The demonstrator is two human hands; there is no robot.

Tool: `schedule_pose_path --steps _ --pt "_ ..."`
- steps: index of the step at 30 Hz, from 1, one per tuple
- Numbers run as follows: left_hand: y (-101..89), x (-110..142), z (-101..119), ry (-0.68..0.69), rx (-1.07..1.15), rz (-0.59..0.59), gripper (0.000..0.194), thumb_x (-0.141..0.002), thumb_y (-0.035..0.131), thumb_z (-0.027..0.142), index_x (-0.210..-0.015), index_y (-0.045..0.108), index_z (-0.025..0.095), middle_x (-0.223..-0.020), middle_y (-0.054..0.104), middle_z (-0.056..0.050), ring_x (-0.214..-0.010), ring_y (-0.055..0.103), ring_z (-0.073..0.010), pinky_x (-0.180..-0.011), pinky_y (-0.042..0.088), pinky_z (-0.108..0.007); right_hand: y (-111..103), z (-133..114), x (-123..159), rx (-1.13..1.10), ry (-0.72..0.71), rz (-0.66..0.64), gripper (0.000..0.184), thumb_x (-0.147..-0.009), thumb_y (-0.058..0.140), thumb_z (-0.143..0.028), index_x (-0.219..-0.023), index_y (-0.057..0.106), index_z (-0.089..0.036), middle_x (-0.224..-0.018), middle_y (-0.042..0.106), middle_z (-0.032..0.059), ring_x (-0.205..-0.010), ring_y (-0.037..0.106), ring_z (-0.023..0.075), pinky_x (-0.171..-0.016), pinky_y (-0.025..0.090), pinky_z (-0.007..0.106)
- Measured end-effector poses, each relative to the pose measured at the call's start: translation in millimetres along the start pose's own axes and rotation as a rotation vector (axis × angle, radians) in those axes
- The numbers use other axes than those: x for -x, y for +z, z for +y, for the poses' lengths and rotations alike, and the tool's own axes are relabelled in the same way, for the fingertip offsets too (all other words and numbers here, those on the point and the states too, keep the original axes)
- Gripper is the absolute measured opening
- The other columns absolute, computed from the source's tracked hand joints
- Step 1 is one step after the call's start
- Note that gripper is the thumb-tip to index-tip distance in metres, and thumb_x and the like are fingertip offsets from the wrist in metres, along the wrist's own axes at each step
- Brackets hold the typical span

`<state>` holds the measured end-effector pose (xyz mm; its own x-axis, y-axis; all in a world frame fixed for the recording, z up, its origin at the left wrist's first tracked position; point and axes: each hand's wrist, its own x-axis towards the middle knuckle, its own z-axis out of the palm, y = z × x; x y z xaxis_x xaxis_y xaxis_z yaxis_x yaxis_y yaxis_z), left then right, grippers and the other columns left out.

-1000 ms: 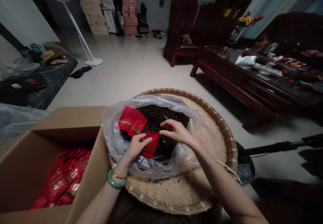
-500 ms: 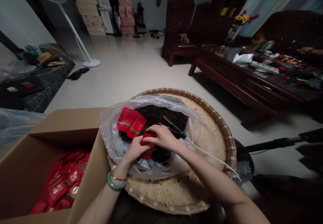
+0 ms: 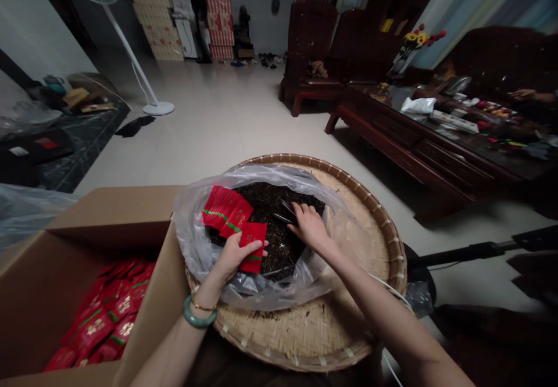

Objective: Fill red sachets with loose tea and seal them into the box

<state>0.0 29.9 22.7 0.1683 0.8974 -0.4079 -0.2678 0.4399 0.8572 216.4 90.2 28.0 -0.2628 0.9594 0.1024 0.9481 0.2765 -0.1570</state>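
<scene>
My left hand (image 3: 235,254) pinches a red packet (image 3: 253,235) with a green stripe, thumb on its front. My right hand (image 3: 308,224) curls over a corded, tong-shaped hand-held heat sealer; its two slim metal jaws (image 3: 284,219) point left, and the handle is hidden by the hand. Both hands are above dark loose tea leaves (image 3: 265,195) inside an open clear plastic bag (image 3: 192,207). Beside the held packet, a fanned row of red packets (image 3: 224,208) rests on the leaves.
The bag sits on a round woven bamboo tray (image 3: 296,340). At left, an open cardboard box (image 3: 152,294) holds many red packets (image 3: 100,323). A white cord (image 3: 387,284) crosses the tray's right rim. Beyond are a standing fan (image 3: 135,61) and a low wooden table (image 3: 392,125).
My right hand has left the packet and moved right onto the heat sealer. My left hand keeps the packet, now lying flat in view with its front showing.
</scene>
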Motion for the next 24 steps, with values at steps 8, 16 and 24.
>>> schedule_pose_path --steps 8,16,24 --pt "-2.8 -1 -2 0.003 0.019 -0.013 0.054 -0.055 0.082 0.038 -0.094 0.059 0.009 -0.093 0.072 -0.017 -0.066 0.070 -0.0225 -0.059 0.056 -0.029 9 14 -3 -0.187 0.050 -0.030 0.050 -0.074 0.062 -0.027 -0.120 0.053 -0.010 -0.106 0.056 0.0148 -0.096 0.055 0.0243 -0.083 0.045 0.033" --pt "-4.3 -3 -5 -0.012 -0.012 -0.050 0.050 -0.058 0.081 0.036 -0.095 0.061 0.009 -0.091 0.072 -0.014 -0.067 0.070 -0.0214 -0.059 0.056 -0.028 -39 5 2 -0.738 -0.114 -0.258 0.041 -0.069 0.067 -0.029 -0.109 0.065 -0.017 -0.104 0.067 0.0070 -0.092 0.061 0.0212 -0.081 0.046 0.032" --pt "-3.7 -4 -8 0.038 -0.052 -0.109 0.043 -0.056 0.081 0.032 -0.088 0.064 0.009 -0.082 0.073 -0.009 -0.065 0.070 -0.0206 -0.066 0.057 -0.032 -50 -36 3 -0.673 -0.277 -0.351 0.038 -0.068 0.067 -0.027 -0.104 0.069 -0.017 -0.093 0.070 0.0045 -0.080 0.062 0.0177 -0.066 0.043 0.023"
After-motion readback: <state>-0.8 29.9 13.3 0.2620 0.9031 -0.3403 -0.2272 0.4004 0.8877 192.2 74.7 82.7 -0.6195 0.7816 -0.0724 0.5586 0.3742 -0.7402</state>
